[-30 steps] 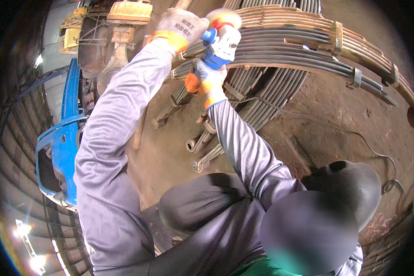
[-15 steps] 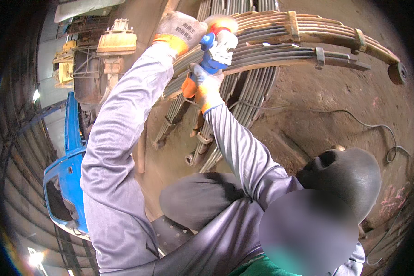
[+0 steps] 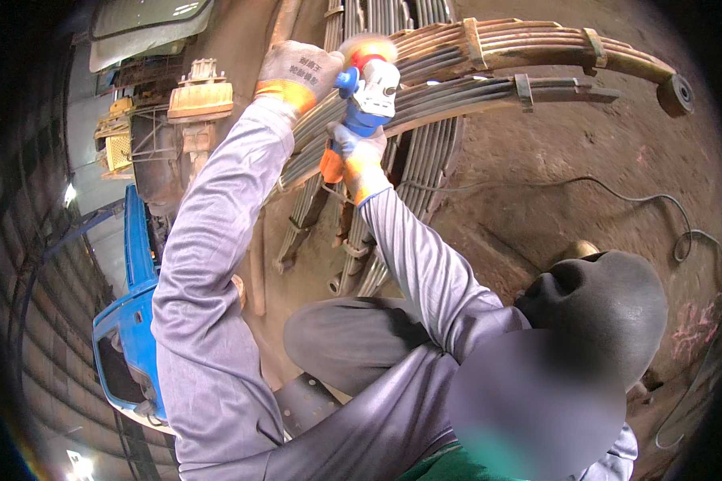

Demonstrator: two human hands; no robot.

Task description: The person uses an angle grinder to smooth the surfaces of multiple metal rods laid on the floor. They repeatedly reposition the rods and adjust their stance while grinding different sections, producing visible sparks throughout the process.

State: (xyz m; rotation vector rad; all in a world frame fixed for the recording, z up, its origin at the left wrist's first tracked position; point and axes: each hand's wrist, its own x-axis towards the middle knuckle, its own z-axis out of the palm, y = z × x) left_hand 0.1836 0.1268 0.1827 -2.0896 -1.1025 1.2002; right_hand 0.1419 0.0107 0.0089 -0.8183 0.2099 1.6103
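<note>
My left hand (image 3: 297, 74), in a pale glove with an orange cuff, is closed on the side handle of an angle grinder (image 3: 375, 86). My right hand (image 3: 356, 156), also gloved, grips the grinder's blue body lower down. The grinder has a white head and a blurred round disc (image 3: 371, 50) at its top, over a stack of curved steel leaf springs (image 3: 441, 48). Whether the disc touches the steel I cannot tell. A second curved spring pack (image 3: 481, 94) lies just below, across further straight spring packs (image 3: 421, 172).
A grey cable (image 3: 630, 194) snakes over the dirt floor (image 3: 553, 144) on the right. My bent legs are below. At the left are a blue vehicle cab (image 3: 128, 329), a rusty axle hub (image 3: 200, 100), yellow machinery (image 3: 116, 136) and a glass pane (image 3: 140, 28).
The view has shifted: the leaf springs sit further left and the cab lower. My hands and the grinder appear slightly lower and further left, still in the same grip.
</note>
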